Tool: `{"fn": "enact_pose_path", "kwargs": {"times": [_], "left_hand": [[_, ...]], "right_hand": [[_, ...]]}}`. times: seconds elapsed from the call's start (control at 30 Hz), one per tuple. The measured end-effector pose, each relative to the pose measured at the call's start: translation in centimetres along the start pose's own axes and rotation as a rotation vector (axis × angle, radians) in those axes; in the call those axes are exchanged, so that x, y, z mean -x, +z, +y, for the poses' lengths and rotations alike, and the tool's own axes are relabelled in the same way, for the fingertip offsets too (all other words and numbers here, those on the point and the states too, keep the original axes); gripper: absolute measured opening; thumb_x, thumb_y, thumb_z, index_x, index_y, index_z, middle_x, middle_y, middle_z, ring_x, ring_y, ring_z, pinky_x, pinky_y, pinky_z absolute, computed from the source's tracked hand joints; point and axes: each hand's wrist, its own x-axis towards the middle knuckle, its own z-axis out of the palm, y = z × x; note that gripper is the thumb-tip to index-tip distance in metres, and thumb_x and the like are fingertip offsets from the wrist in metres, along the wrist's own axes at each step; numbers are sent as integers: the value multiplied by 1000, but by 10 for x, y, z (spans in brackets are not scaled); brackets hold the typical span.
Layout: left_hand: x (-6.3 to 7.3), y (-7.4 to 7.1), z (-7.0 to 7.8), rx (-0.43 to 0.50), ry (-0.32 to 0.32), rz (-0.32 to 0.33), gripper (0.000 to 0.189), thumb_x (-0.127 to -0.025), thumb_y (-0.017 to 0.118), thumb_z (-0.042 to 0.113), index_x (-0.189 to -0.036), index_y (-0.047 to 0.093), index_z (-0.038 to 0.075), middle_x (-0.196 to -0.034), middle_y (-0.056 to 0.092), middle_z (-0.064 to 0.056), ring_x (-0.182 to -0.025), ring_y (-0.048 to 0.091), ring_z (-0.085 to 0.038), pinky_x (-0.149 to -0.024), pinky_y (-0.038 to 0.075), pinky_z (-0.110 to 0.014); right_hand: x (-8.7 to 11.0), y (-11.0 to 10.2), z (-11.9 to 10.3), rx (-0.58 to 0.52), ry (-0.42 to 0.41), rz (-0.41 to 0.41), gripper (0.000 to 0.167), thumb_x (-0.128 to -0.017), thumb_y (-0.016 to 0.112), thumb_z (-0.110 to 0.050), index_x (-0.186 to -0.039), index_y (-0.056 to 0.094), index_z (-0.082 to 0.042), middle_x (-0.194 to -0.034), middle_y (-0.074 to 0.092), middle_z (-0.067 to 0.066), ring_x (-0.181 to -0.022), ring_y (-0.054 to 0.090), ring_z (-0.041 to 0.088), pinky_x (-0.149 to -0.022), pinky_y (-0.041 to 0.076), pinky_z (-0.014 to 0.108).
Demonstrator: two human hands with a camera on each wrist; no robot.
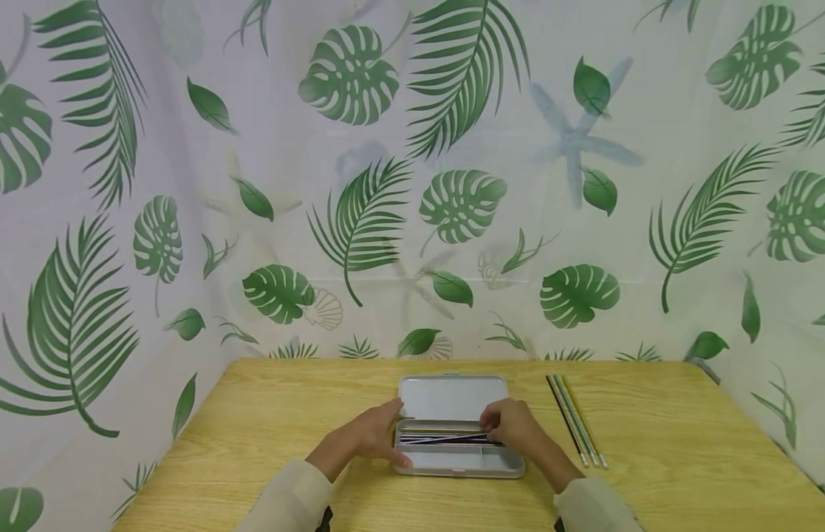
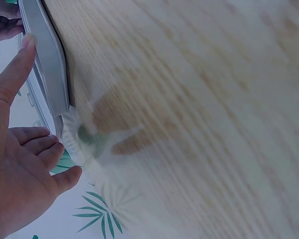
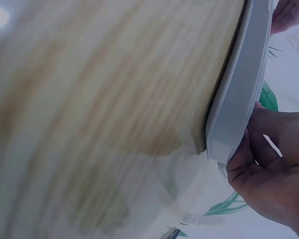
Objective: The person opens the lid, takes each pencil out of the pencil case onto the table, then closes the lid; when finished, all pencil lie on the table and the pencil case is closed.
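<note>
Pale sleeves [image 1: 289, 495] nearest. Left hand [image 1: 372, 432] was spread at the pencil case's [image 1: 457, 471] left end, thumb on the front edge, gripping nothing. Right hand [image 1: 515, 427] had bent fingers at the right end; could not tell what, if anything, they pinched. Case stood open mid-table [image 1: 286, 414], pencils [image 1: 445, 439] in its rear compartment. Lid [image 1: 452, 397] lay back beyond. Three loose pencils [image 1: 575, 421] to the right. Leaf-print cloth [image 1: 252, 148] behind.

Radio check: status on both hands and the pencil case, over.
Left hand touching open, pale-grey rectangular pencil case. Right hand at slim dark-and-pale pencils inside, grip unclear. Black, teal, yellow pencils apart, right; likely not blocking.
</note>
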Motion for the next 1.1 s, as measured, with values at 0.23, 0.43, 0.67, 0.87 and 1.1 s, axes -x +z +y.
{"fn": "enact_pose_path", "kwargs": {"times": [0.23, 0.43, 0.67, 0.87, 1.1], "left_hand": [[0, 2, 0, -7, -2, -1, 111, -65, 86, 39, -148, 25, 1, -152, 34, -16, -139, 35, -33, -113, 32, -47], [-4, 1, -2, -14, 25, 10, 103, -64, 86, 41, -145, 32, 8, -148, 41, -12, -136, 40, -29, -111, 36, -46], [-3, 0, -1, -37, 14, 0, 110, -65, 85, 41, -148, 25, 0, -152, 34, -16, -139, 35, -32, -114, 33, -46], [-4, 0, 0, -31, 20, 15, 111, -65, 86, 39, -148, 25, -2, -151, 35, -17, -139, 35, -33, -114, 32, -47], [-4, 2, -1, -2, 21, 14, 102, -64, 87, 39, -144, 33, 4, -147, 42, -13, -135, 41, -31, -112, 35, -47]], "right_hand": [[2, -2, 2, 24, -75, -20, 11, -78, 67, 8, -81, 70, -3, -76, 68, 6, -70, 60, 11, -61, 51, 24], [2, -12, 3, 25, -95, -10, 13, -83, 64, 4, -90, 71, -5, -82, 67, 4, -72, 56, 12, -61, 48, 24], [3, -32, 11, -16, -105, 11, 14, -88, 60, -1, -97, 70, -4, -85, 64, 3, -73, 53, 11, -59, 45, 22], [10, -54, 27, -45, -157, 34, 17, -90, 58, -1, -105, 65, 2, -94, 65, 12, -81, 59, 16, -62, 49, 22], [26, -82, 48, -92, -87, 31, 25, -93, 56, -4, -116, 57, 5, -100, 62, 17, -85, 61, 22, -59, 50, 25]]}}
